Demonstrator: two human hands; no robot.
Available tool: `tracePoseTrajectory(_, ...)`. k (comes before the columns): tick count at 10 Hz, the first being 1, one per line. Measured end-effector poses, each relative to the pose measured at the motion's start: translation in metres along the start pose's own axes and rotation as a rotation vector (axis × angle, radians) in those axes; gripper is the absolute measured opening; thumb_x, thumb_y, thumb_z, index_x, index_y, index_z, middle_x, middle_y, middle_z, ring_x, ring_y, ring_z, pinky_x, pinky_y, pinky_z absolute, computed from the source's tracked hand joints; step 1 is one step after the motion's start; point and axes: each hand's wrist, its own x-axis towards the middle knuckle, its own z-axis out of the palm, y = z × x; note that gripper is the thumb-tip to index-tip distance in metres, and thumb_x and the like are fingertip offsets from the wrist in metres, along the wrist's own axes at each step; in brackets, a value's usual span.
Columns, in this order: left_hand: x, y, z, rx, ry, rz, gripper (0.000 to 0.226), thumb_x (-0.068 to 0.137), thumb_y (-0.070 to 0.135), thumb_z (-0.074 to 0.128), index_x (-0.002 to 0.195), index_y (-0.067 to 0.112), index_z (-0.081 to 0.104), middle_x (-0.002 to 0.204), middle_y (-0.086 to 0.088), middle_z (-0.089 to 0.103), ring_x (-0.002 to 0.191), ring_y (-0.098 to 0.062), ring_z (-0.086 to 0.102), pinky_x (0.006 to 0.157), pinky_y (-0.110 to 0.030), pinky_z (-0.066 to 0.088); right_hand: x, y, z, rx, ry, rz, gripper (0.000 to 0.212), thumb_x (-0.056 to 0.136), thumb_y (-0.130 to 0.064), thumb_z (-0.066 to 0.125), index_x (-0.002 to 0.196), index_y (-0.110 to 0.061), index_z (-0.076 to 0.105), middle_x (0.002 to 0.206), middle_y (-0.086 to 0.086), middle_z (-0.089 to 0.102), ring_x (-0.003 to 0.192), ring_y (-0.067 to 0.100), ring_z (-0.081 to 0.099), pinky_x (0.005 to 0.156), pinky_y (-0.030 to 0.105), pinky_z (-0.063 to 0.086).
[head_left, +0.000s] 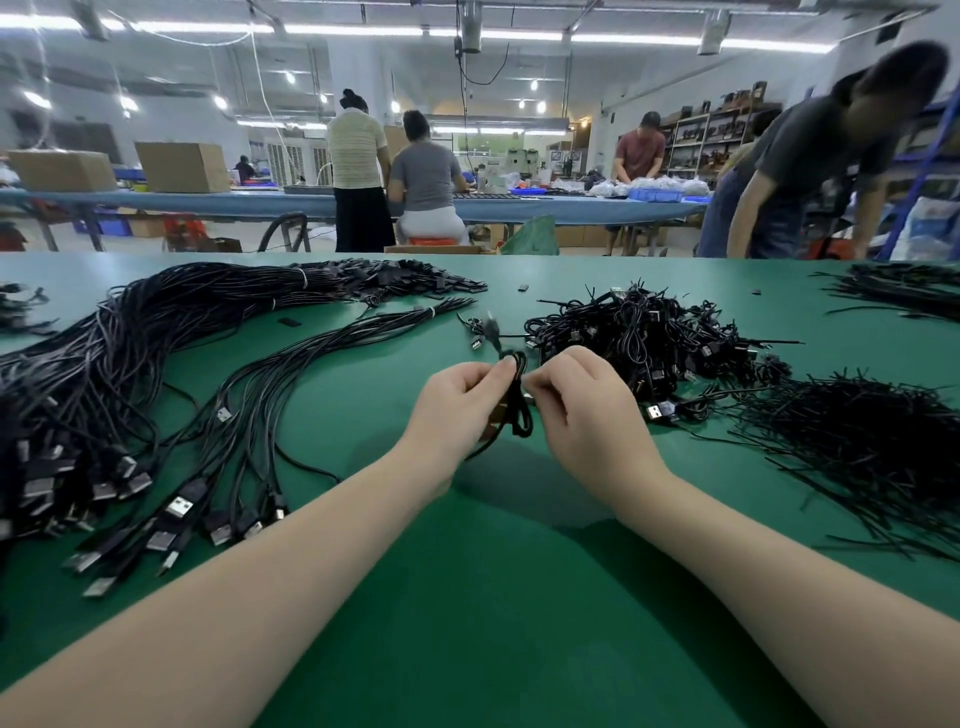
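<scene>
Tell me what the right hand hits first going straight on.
Probably the left hand, holding the same coiled cable just across from the right hand; depth is unclear.

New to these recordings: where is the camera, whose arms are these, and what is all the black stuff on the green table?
There is no machine: a person works with bare hands, and the single picture comes from a camera on their head, looking down. The left hand and right hand both pinch one small coiled black cable above the green table. Left lie long USB cables, beyond the hands a pile of coiled cables, right thin black strips.
</scene>
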Motion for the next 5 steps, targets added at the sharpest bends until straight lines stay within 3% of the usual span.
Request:
tracePoseTrajectory(1,-0.003,0.004,0.005,-0.35,-0.03,-0.238,0.023,0.088,0.028,0.067,0.067,0.016,0.067,0.061,-0.002,0.058,0.05,-0.014,0.05,0.043,-0.017,0.036,0.001,0.0,0.001,-0.073,0.031,-0.141,0.014,0.087,0.001,0.059,0.075,0.005,0.064,0.069,0.015,0.057,0.062,0.032,0.055,0.06,0.036,0.048)
tracePoseTrajectory(2,-0.002,-0.002,0.005,-0.193,0.003,-0.135,0.015,0.092,0.034,0.061,0.098,0.02,0.065,0.064,0.008,0.068,0.054,-0.008,0.062,0.047,-0.016,0.04,0.003,0.006,-0.006,-0.055,0.041,-0.13,0.01,0.088,-0.001,0.061,0.083,0.005,0.068,0.073,0.015,0.061,0.067,0.031,0.057,0.063,0.039,0.05)
tracePoseTrajectory(3,-0.003,-0.012,-0.005,0.42,-0.02,0.132,0.023,0.099,0.034,0.046,0.108,0.022,0.064,0.086,0.006,0.073,0.071,-0.01,0.066,0.064,-0.022,0.048,0.021,0.013,-0.023,-0.051,0.085,0.025,0.012,0.089,-0.002,0.062,0.095,0.003,0.07,0.084,0.015,0.066,0.077,0.031,0.06,0.068,0.035,0.047)
tracePoseTrajectory(4,-0.006,-0.021,-0.001,0.958,-0.169,0.29,0.024,0.096,0.03,0.048,0.11,0.026,0.067,0.109,0.0,0.065,0.1,-0.02,0.06,0.086,-0.033,0.049,0.059,0.031,-0.043,-0.255,-0.035,0.326,0.045,0.092,0.002,0.048,0.137,-0.004,0.048,0.122,0.017,0.059,0.102,0.03,0.056,0.077,0.029,0.039)
tracePoseTrajectory(5,-0.008,-0.025,0.007,1.061,-0.222,0.404,0.026,0.094,0.028,0.048,0.111,0.03,0.067,0.113,0.001,0.059,0.108,-0.022,0.054,0.09,-0.036,0.048,0.103,0.049,-0.082,-0.276,-0.123,0.535,0.064,0.09,0.001,0.042,0.149,-0.004,0.019,0.136,0.023,0.045,0.117,0.036,0.048,0.096,0.046,0.042)
